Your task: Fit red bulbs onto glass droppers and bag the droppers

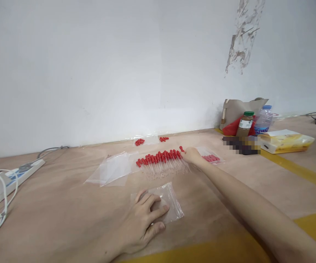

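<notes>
My left hand (145, 223) lies palm down on a see-through zip bag (171, 201), its fingers apart. Farther off, my right hand (191, 156) is closed at the right end of a row of droppers (160, 159) with red rubber bulbs and thin see-through stems. One red-bulbed dropper (181, 149) sticks out from its fingertips; my fingers hide part of it. Beyond the right hand lies a see-through bag (211, 157) with several red bulbs inside. Flat see-through bags (114, 170) lie to the left of the row.
Two small heaps of red bulbs (139, 142) lie near the wall. At the left is a power strip (23, 175) with white cables. A tan bag (236, 107), a green-capped jar (245, 124), a water bottle (264, 118) and a yellow tissue pack (286, 141) stand at the right.
</notes>
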Available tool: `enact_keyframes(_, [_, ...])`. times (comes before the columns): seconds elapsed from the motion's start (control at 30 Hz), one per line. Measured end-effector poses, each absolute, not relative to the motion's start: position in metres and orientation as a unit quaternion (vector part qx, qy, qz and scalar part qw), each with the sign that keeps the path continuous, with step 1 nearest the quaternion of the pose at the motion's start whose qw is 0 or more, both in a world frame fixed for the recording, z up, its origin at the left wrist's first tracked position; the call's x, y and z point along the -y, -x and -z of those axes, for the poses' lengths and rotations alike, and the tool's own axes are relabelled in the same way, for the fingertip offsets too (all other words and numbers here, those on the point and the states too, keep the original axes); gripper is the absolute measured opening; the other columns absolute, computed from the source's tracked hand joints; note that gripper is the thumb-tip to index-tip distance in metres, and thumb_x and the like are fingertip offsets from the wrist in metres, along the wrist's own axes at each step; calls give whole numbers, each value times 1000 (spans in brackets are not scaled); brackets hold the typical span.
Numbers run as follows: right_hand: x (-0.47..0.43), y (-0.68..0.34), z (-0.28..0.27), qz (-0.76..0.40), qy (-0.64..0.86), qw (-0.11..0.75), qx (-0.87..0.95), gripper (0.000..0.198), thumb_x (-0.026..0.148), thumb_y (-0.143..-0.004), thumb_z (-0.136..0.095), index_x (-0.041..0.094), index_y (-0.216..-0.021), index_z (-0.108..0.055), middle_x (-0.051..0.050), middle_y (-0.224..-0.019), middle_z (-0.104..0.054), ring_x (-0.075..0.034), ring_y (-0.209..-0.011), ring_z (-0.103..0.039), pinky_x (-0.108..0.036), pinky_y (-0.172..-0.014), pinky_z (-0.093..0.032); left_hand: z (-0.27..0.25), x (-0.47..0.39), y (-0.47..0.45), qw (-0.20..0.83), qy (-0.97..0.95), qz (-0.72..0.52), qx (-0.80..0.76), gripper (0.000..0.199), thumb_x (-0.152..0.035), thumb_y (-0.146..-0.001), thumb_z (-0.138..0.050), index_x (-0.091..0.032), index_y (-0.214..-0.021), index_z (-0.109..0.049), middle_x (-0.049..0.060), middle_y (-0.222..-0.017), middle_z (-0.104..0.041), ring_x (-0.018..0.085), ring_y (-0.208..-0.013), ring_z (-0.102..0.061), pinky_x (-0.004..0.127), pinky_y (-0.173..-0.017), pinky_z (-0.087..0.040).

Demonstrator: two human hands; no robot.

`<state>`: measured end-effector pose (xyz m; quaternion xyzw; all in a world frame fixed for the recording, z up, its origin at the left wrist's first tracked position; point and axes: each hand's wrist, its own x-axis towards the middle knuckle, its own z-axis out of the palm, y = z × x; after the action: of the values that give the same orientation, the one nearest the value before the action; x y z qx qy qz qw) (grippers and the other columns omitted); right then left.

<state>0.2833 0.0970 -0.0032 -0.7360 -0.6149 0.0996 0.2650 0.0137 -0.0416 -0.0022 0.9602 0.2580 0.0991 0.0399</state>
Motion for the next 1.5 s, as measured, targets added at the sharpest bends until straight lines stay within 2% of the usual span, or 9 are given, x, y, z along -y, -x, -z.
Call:
enact_keyframes(0.13, [-67, -284, 2, -112, 680, 323, 648, 28, 30, -82, -35, 14, -72, -55, -9, -73, -63, -15, -67, -56, -23, -58, -38, 9, 37, -16, 85, -962, -84, -247, 39, -36, -88, -38, -23, -125, -40, 8, -132, -35, 25, -123, -27, 47, -103, -21])
enact_keyframes(0.27, [-33, -282, 21, -231, 563, 474, 636, 24, 38, -81, -37, 17, -91, -44, -1, -67, -60, -9, -50, -49, -21, -49, -37, 13, 34, -27, 108, -962, -85, -236, 40, -35, -88, -38, -24, -126, -37, 6, -133, -35, 24, -125, -25, 47, -105, -16])
enact_keyframes(0.4, [-12, -279, 35, -371, 459, 576, 565, 57, 36, -71, -54, 19, -116, -22, 5, -65, -55, -6, -39, -42, -18, -39, -33, 17, 34, -41, 108, -954, -111, -256, 38, -32, -88, -38, -24, -126, -38, 6, -131, -38, 22, -124, -28, 47, -105, -17])
enact_keyframes(0.53, [-4, -277, 37, -405, 445, 607, 519, 83, 32, -67, -58, 23, -129, -3, 7, -63, -53, -9, -43, -50, -18, -39, -39, 20, 33, -44, 112, -949, -117, -272, 41, -32, -87, -41, -25, -127, -37, 6, -131, -38, 23, -123, -30, 48, -105, -18])
enact_keyframes(0.73, [0, -270, 37, -441, 455, 598, 491, 79, 33, -65, -60, 23, -125, -10, 8, -58, -52, -11, -44, -53, -22, -41, -44, 17, 32, -42, 119, -946, -108, -281, 40, -33, -89, -36, -25, -128, -36, 5, -133, -38, 21, -125, -28, 45, -105, -18])
enact_keyframes(0.9, [5, -261, 40, -536, 442, 581, 424, 47, 43, -72, -54, 25, -105, -26, 6, -59, -55, -12, -47, -57, -24, -45, -46, 18, 29, -42, 125, -944, -97, -288, 44, -31, -90, -34, -28, -133, -27, 4, -137, -32, 20, -127, -25, 46, -106, -17])
enact_keyframes(1.1, [6, -281, 36, -580, 435, 447, 524, 29, 38, -68, -64, 16, -76, -47, 1, -64, -57, -8, -54, -55, -22, -54, -44, 19, 29, -44, 130, -943, -113, -285, 49, -30, -89, -38, -27, -135, -22, 4, -138, -31, 20, -127, -25, 45, -106, -18])
enact_keyframes(1.27, [8, -297, 30, -580, 344, 398, 622, 25, 28, -62, -71, 13, -74, -55, 0, -74, -58, -7, -64, -53, -19, -58, -41, 16, 30, -43, 150, -936, -129, -291, 53, -30, -88, -38, -24, -136, -16, 5, -137, -34, 19, -125, -29, 43, -106, -18])
enact_keyframes(1.5, [15, -275, 35, -669, 246, 352, 607, 25, 34, -74, -60, 17, -84, -46, 2, -68, -59, -10, -59, -58, -24, -56, -44, 16, 32, -44, 172, -929, -156, -288, 53, -29, -89, -37, -26, -136, -13, 5, -136, -35, 20, -123, -33, 44, -104, -23])
